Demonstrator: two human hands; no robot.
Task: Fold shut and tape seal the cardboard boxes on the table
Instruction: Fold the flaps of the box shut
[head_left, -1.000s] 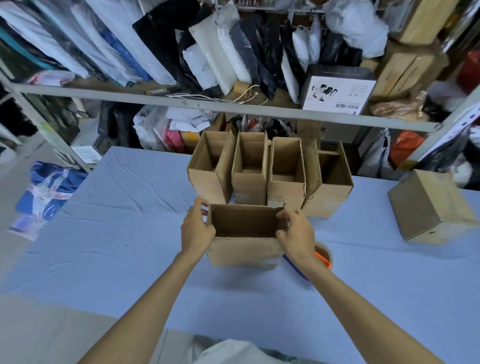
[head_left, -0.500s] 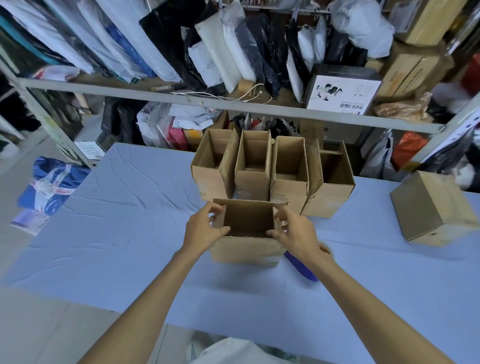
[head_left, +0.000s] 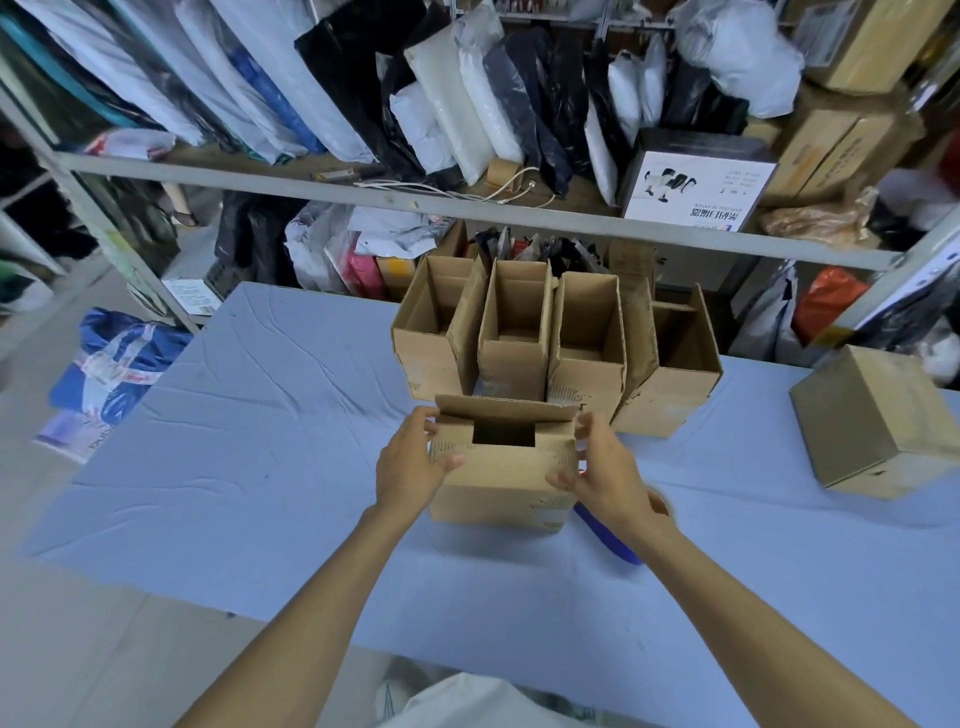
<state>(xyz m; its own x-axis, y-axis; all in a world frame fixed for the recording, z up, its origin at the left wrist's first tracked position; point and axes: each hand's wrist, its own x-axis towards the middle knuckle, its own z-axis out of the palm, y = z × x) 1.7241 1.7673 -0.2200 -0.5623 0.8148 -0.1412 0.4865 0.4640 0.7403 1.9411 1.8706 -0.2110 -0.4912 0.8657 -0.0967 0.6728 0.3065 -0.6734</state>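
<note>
small cardboard box (head_left: 501, 483) sits on the blue-covered counter (head_left: 234, 467), right in front of a row of four open boxes (head_left: 587, 332). left hand (head_left: 413, 465) grips its left side, thumb laid over the near flap, fingers curled round the far corner. right hand (head_left: 608, 470) does the same on the right side, fingers clenched on the edge. flaps are mostly folded in, just a dark gap in the middle. blue and orange tape roll (head_left: 610, 538) peeks out under the right wrist. closed box (head_left: 878, 421) sits well off to the right.
</note>
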